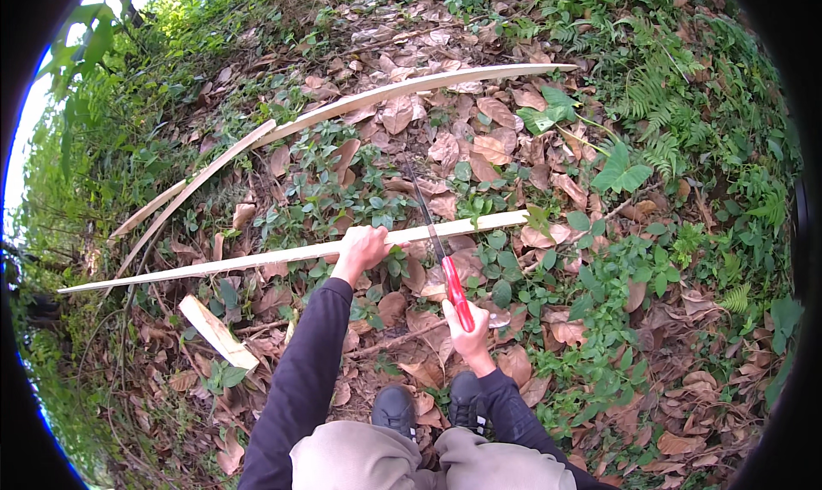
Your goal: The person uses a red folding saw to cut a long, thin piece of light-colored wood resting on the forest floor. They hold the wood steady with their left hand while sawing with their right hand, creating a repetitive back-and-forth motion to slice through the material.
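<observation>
Wooden strip (295, 254), mid-frame, through left hand (363, 249), fingers curled round it; right hand (470, 327), lower centre, fingers wrapping red-handled saw (452, 278).

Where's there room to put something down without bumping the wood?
Nowhere's truly bare: dry leaves and green plants spread all around. Two patches have no wood or tools: right of the right sleeve, and right of the saw, between the far wooden strip and the held wooden strip. It's crowded around the left hand and right hand, where saw and strip cross.
</observation>
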A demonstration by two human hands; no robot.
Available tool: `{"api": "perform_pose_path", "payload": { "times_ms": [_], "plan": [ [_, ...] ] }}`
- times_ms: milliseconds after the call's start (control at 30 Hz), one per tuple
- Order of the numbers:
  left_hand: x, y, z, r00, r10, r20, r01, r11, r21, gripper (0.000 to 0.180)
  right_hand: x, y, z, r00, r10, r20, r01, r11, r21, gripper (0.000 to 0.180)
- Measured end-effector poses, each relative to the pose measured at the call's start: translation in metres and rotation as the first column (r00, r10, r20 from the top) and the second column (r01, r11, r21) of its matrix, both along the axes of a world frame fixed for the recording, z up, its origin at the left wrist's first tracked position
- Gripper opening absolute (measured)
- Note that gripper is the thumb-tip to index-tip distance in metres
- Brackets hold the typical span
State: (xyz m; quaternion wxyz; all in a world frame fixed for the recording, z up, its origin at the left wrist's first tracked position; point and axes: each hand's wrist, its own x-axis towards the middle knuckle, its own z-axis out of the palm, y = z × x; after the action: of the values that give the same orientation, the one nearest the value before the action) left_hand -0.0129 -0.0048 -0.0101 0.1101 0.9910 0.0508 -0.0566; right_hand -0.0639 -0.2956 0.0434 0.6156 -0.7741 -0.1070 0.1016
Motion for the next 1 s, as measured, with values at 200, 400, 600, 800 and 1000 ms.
{"api": "perform_pose_path", "payload": {
  "times_ms": [200,400,600,800,1000],
  "plan": [
    [0.000,-0.001,-0.001,0.999,0.013,0.029,-0.013,1.000,-0.001,0.044,-0.030,-0.019,0.003,0.985,0.025,0.174,-0.010,0.996,-0.087,0.026],
    [0.000,0.001,-0.001,1.000,0.004,0.007,-0.004,1.000,-0.004,0.040,-0.023,-0.015,-0.004,0.989,0.003,0.145,0.004,0.999,-0.051,0.025],
    [0.002,0.000,0.003,1.000,0.003,0.023,-0.003,1.000,0.000,0.047,-0.039,-0.034,0.008,0.983,0.058,0.172,-0.046,0.996,-0.071,0.024],
    [0.005,0.000,0.009,1.000,0.010,-0.015,-0.011,1.000,-0.011,0.046,-0.032,-0.028,-0.003,0.988,0.064,0.138,-0.053,0.995,-0.085,0.026],
    [0.006,0.006,0.002,1.000,0.000,0.012,0.000,1.000,-0.005,0.045,-0.047,-0.040,0.019,0.991,0.050,0.121,-0.041,0.997,-0.072,0.025]
  ]
}}
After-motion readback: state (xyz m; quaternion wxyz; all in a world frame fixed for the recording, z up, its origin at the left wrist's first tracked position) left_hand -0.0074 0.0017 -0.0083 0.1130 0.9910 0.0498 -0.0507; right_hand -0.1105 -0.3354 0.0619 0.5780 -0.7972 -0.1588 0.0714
